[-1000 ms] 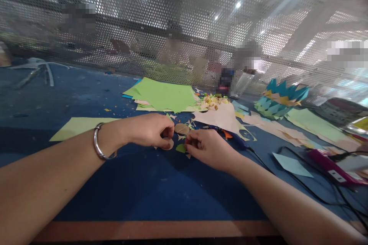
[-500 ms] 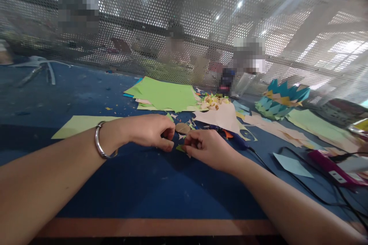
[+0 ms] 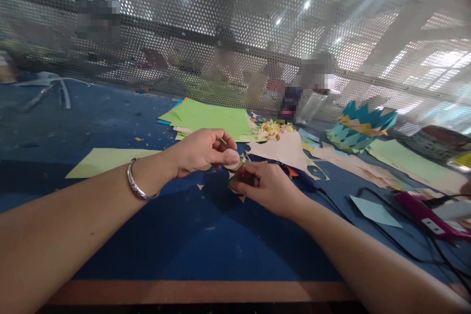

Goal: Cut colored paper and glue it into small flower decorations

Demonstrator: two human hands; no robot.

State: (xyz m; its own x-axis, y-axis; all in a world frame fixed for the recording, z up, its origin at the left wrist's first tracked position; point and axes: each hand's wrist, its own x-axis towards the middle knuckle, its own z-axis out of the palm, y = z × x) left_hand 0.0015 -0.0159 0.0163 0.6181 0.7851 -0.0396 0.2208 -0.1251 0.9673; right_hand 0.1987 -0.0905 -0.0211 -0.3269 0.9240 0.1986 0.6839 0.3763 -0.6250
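My left hand (image 3: 208, 151), with a silver bangle (image 3: 137, 179) on its wrist, is raised over the blue table; its thumb and fingertips come together, and whatever lies between them is too small to make out. To its right, my right hand (image 3: 270, 186) stays low with thumb and forefinger pinched on a small green paper piece (image 3: 231, 183), mostly hidden by the fingers. Between the hands, a round brown disc (image 3: 240, 163) is largely covered by my left fingertips. Small pale paper scraps (image 3: 200, 187) lie below the hands.
Green paper sheets (image 3: 217, 120) are stacked behind the hands, beside a heap of folded paper bits (image 3: 275, 130). To the right stand a zigzag paper basket (image 3: 362, 125) and a magenta power strip (image 3: 427, 216) with black cables. A perforated metal screen (image 3: 165, 44) borders the back.
My left hand has risen and moved right, over the brown disc, its fingertips closing together. My right hand has barely moved; less of the green paper piece shows.
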